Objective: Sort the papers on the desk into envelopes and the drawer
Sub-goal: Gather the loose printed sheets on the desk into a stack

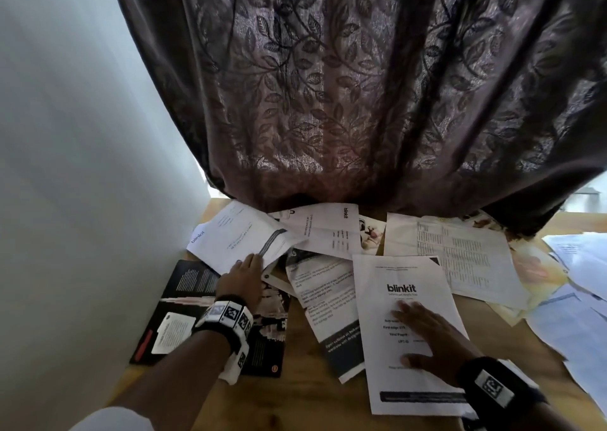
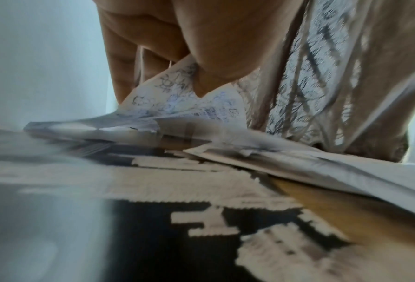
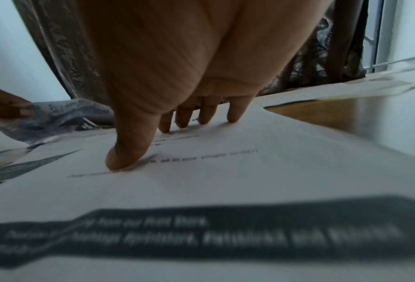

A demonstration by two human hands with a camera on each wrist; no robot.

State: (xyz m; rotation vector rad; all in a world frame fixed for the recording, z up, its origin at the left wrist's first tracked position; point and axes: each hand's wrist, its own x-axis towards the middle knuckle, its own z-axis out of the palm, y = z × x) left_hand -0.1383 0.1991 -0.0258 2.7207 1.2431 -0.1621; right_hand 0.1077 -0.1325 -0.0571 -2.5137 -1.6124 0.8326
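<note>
Many loose papers cover the wooden desk [image 1: 295, 384]. My left hand [image 1: 250, 264] reaches to the far left and pinches the near corner of a white "blinkit" sheet [image 1: 235, 233]. In the left wrist view my left hand [image 2: 167, 84] has thumb and fingers closed on that lifted paper corner [image 2: 177, 103], print showing through it. My right hand [image 1: 423, 332] lies flat on another "blinkit" sheet [image 1: 404, 273] near the front. The right wrist view shows that right hand [image 3: 167, 137] with fingertips [image 3: 232, 116] and thumb pressing on the sheet [image 3: 249, 171]. No envelope or drawer is in view.
A dark leaf-patterned curtain [image 1: 361, 102] hangs over the desk's far edge and covers some papers. A white wall [image 1: 65, 151] bounds the left side. A black booklet [image 1: 187, 286] lies under my left wrist. A printed table sheet [image 1: 469, 256] and more papers [image 1: 574, 319] spread right.
</note>
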